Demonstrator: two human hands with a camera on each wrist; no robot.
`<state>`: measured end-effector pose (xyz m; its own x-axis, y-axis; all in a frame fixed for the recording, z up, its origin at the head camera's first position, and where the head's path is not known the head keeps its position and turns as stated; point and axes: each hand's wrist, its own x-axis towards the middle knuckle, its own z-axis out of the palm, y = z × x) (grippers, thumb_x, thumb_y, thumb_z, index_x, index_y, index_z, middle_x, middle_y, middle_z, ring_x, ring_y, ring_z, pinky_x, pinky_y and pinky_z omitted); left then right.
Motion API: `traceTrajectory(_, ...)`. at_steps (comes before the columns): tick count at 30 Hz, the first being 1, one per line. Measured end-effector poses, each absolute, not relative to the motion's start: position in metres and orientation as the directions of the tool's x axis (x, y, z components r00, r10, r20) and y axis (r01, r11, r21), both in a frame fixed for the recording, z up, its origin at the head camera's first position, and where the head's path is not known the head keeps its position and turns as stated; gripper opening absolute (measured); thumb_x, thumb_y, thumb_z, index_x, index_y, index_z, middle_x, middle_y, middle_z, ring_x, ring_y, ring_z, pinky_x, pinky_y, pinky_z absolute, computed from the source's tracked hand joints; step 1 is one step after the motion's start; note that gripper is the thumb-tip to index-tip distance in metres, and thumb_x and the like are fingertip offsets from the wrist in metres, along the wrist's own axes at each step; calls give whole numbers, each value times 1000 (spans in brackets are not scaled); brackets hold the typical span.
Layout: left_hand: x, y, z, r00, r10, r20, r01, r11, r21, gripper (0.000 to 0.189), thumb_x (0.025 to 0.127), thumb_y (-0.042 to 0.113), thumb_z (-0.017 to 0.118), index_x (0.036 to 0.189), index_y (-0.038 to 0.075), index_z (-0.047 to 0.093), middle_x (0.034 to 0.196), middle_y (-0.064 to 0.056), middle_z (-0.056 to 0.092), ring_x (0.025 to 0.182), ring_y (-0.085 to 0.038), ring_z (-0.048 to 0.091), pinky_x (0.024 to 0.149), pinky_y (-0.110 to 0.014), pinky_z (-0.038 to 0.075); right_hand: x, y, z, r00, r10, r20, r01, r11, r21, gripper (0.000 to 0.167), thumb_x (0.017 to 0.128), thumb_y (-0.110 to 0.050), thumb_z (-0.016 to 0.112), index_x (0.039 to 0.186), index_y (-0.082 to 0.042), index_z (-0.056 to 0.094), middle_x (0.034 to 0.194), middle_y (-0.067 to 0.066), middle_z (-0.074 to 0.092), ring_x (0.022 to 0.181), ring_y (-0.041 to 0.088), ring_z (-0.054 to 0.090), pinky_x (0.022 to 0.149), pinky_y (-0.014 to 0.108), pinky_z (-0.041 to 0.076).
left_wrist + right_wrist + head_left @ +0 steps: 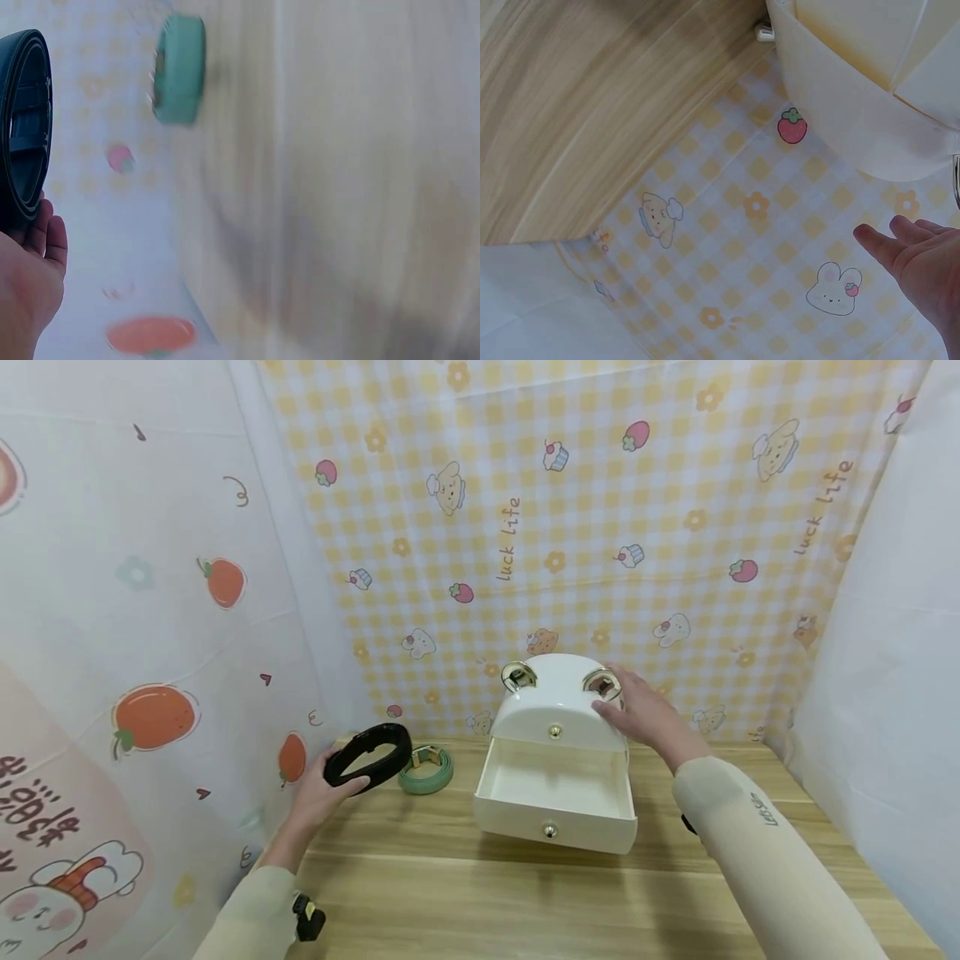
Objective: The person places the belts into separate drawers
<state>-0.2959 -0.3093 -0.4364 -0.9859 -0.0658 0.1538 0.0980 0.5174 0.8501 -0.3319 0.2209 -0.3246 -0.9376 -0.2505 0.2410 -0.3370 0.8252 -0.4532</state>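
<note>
A coiled black belt [386,766] is held up in my left hand [318,793], thumb on its near side, above the left part of the table. In the left wrist view the black belt [26,127] stands on edge over the fingers. Beside it, a coiled green belt [427,774] with a gold buckle lies on the table. My right hand [645,710] is at the upper right of a white drawer box [557,693], close to one of its gold rings [602,683]. In the right wrist view this hand's fingers [907,232] reach out loosely.
The box's lower drawer [558,772] is pulled out towards me, with nothing in it. Printed cloth [555,527] hangs behind the wooden table [420,893], and more cloth [165,610] closes off the left side. White cloth [892,693] hangs at the right.
</note>
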Motion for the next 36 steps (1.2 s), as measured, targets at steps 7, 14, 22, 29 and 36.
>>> traceTrajectory(7,-293,-275,-416,-979,42,199,197,431,881,84,84,23,81,150,7,31,145,-21,42,125,-37,47,99,-49,40,-332,222,-323,-938,-249,241,-336,821,-461,78,101,-38,57,157,-5,16,156,31,23,140,51,24,110,66,21)
traceTrajectory(14,-273,-243,-381,-976,76,206,218,446,868,83,81,15,82,148,1,34,140,-26,48,123,-41,48,101,-52,38,-332,221,-322,-936,-248,250,-340,820,-460,77,100,-37,57,157,-4,16,156,31,22,140,51,24,110,66,21)
traceTrajectory(22,-282,-230,-385,-959,147,243,283,408,868,88,81,19,82,152,5,31,143,-23,45,125,-37,48,101,-50,40,-330,221,-320,-932,-256,256,-350,819,-455,78,100,-38,57,157,-4,16,155,32,23,139,52,25,110,66,21)
traceTrajectory(29,-288,-210,-381,-935,225,276,344,374,861,83,79,18,83,149,14,38,141,-19,49,113,-31,56,93,-42,46,-331,222,-322,-936,-255,242,-342,822,-455,78,101,-38,56,157,-3,15,155,33,22,140,52,23,111,66,21)
traceTrajectory(36,-288,-184,-375,-904,323,279,378,299,876,83,77,19,85,147,13,40,137,-18,53,87,-22,63,80,-33,52,-332,220,-324,-936,-257,238,-342,821,-457,78,101,-39,56,157,-2,15,155,34,22,140,52,23,111,66,21)
